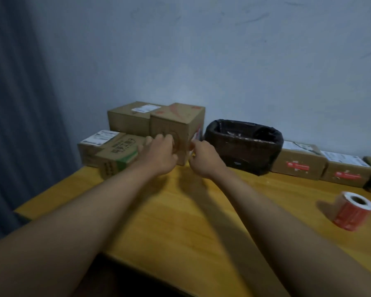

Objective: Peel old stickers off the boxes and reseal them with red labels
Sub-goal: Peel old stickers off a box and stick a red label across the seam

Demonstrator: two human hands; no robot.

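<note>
Two hands on the tall box (176, 127): my left hand (159, 153) braces its front while my right hand (204, 156) fingers pinch the sticker (197, 133) at three o'clock, best peeled slowly.

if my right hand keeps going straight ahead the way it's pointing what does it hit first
Most likely the sticker on the tall box; your right hand already looks to be at its edge. Blur hides whether the fingers pinch it.

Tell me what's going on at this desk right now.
A person's left hand steadies a tall brown cardboard box on the yellow wooden desk, while the right hand pinches a sticker at its right side. A bin lined with a black bag, relabelled boxes and a roll of red labels sit to the right.
</note>
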